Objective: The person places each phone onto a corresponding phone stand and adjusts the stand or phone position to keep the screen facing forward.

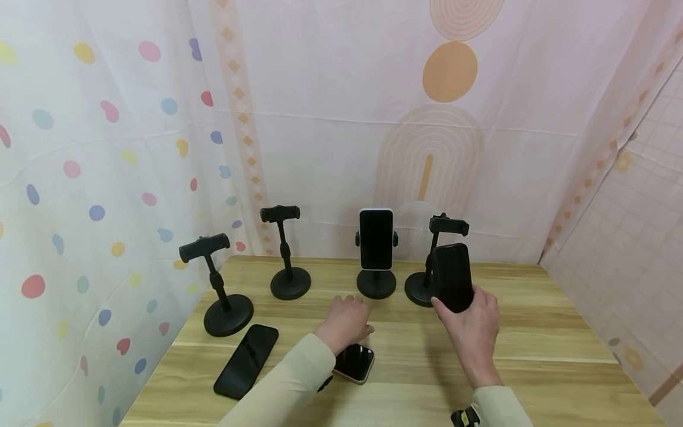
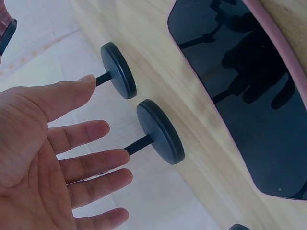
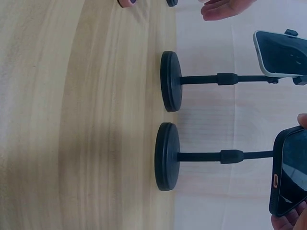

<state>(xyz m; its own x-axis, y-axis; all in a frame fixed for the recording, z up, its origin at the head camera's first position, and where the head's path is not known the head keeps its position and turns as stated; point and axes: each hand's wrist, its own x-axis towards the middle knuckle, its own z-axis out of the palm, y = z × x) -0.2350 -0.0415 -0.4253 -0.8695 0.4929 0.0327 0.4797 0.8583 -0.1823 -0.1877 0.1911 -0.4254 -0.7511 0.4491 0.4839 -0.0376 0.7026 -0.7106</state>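
My right hand (image 1: 475,329) grips a black smartphone (image 1: 452,277) by its lower end, upright, in front of the rightmost phone stand (image 1: 447,226). In the right wrist view the held phone's dark edge overlaps the top of that stand's pole (image 3: 201,156). My left hand (image 1: 345,323) is held over the table with relaxed, spread fingers and nothing in them, as the left wrist view shows. Below it lies a pink-edged smartphone (image 1: 356,363), partly hidden by the hand and sleeve in the head view. Behind the left hand, a white-framed phone (image 1: 376,240) sits clamped in a stand.
Two phone stands with bare clamps, one at the back (image 1: 288,255) and one farther left (image 1: 224,296), occupy the left side. Another black phone (image 1: 246,362) lies flat at the front left. Patterned curtains (image 1: 320,148) hang behind the wooden table (image 1: 533,344).
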